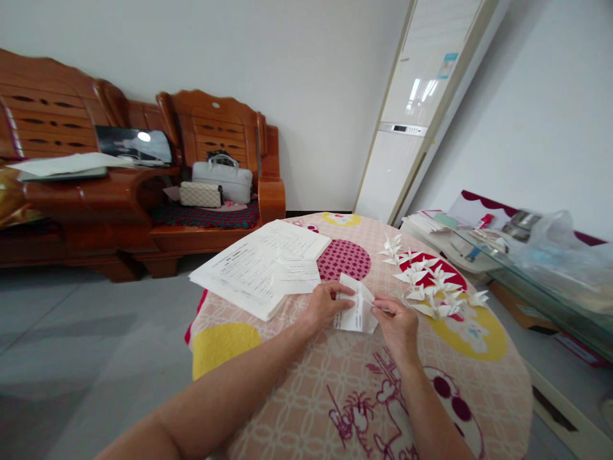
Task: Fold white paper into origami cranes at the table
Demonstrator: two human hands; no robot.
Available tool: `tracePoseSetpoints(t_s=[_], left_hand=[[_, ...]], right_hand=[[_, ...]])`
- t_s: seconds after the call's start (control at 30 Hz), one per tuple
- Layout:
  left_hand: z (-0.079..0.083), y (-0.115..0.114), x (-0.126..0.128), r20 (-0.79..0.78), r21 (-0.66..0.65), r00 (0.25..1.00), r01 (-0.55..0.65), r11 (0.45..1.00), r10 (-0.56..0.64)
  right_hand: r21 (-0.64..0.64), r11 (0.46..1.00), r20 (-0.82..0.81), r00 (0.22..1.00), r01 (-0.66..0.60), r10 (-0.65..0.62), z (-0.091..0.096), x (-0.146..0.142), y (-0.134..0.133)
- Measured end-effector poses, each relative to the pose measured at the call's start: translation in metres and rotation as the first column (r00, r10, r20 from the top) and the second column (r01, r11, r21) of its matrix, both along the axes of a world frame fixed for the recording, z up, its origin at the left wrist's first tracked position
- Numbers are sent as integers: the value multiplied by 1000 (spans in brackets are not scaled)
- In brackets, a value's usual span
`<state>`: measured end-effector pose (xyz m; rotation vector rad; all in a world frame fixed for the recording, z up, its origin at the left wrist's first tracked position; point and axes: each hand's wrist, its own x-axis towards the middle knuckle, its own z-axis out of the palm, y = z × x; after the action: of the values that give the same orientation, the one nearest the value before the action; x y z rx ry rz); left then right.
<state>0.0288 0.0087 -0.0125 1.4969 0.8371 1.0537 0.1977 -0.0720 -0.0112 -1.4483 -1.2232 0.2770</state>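
Note:
Both my hands rest on a round table (335,396) covered with a patterned pink cloth. My left hand (325,305) and my right hand (400,326) pinch a partly folded white sheet of printed paper (355,305) between them, left fingers on its upper left edge, right fingers on its right edge. Beyond my right hand lie several folded white paper cranes (431,284). A stack of printed sheets (253,265) lies at the table's left, with a smaller cut sheet (297,275) on top.
A carved wooden sofa (143,185) stands at the back left with a grey bag (225,179) and a small quilted purse (201,193) on it. A tall white air conditioner (416,108) stands in the corner. A glass-topped low cabinet (527,268) with clutter runs along the right.

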Motion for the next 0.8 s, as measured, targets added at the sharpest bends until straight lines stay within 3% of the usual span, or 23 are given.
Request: tracePoseSetpoints(t_s=[0.23,0.37,0.5,0.8], left_hand=[[6,-3,-1,169,-145,985,53,988,-28],[8,0,-5,62,29,998,1,1000,-3],[14,0,-10,-71,223,995,-54,973,72],[17,-6,-7,-119,251,989,-54,966,87]], right_hand=[[-23,1000,-23,1000,-8,8,4,1,-1],[-27,999,-9,1000,-20,19,5,1,-3],[-22,999,37,999,-24,25,7,-1,-5],[4,998,112,992,-60,59,11,-5,-9]])
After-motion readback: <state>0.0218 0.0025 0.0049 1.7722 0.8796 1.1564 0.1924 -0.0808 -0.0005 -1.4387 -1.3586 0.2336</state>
